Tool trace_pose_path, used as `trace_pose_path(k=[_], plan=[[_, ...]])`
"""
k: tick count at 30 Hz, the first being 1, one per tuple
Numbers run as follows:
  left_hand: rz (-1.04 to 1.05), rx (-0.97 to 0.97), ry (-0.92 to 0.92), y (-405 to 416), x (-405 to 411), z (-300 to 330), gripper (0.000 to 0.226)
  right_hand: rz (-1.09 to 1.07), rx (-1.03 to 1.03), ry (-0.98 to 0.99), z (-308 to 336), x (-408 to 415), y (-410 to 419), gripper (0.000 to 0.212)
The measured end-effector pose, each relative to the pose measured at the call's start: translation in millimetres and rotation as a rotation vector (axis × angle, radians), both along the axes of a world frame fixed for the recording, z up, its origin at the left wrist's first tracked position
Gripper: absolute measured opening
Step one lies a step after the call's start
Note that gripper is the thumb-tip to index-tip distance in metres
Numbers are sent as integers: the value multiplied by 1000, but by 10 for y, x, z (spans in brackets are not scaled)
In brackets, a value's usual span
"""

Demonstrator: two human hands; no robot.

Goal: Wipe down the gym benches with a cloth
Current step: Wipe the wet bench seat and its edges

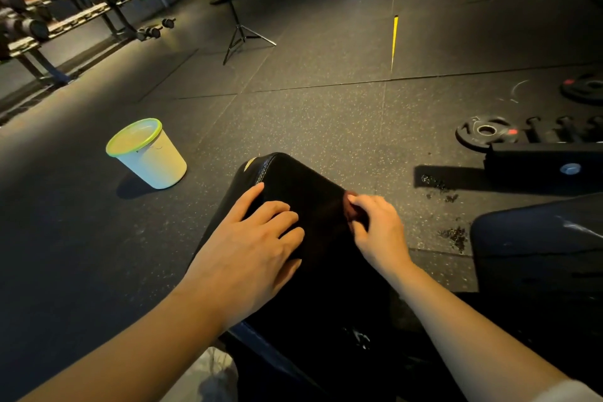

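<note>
Head view: we are bracing our flat left hand (257, 238) on the black padded vinyl bench (313, 206) while our right hand (375, 225), at the bench's right edge, is pinching a small dark reddish cloth (350, 210) to wipe.

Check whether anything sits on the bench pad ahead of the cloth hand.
Nothing visible does. The right hand pinches a dark reddish cloth at the right edge of the bench; only the left hand rests on the pad, left of it.

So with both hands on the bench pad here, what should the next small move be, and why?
Probably draw the right hand, which pinches a small reddish cloth at the bench pad edge, across the top toward the left hand resting flat there, since the cloth sits bunched at the rim.
</note>
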State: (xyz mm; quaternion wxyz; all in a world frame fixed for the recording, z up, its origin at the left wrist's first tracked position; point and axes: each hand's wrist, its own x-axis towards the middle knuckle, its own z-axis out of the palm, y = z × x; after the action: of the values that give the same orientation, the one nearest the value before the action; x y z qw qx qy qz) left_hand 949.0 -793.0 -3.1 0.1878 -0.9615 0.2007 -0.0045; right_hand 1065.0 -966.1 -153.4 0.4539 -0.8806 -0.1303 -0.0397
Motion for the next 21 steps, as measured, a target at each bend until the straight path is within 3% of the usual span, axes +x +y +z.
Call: trace_pose_path(k=[3,6,8,12,15,18,21], plan=[[-13,-4,-16,3,-3,-22,44,-180,30,101,-32,-47,-136,48],[-28,8,-9,23,15,-31,44,-17,211,-26,142,-249,-18,45],[-25,22,16,25,19,-29,45,127,180,-78,138,-355,81,44],[-18,38,33,-1,29,-15,44,-20,26,-37,-112,-119,-57,42],[-17,26,26,3,19,-26,44,-137,74,10,-65,-58,-106,33],[-21,27,26,23,41,-33,44,-5,188,-156,79,-321,83,33],[-5,36,53,23,39,-37,43,-14,181,-120,-69,-391,147,36]])
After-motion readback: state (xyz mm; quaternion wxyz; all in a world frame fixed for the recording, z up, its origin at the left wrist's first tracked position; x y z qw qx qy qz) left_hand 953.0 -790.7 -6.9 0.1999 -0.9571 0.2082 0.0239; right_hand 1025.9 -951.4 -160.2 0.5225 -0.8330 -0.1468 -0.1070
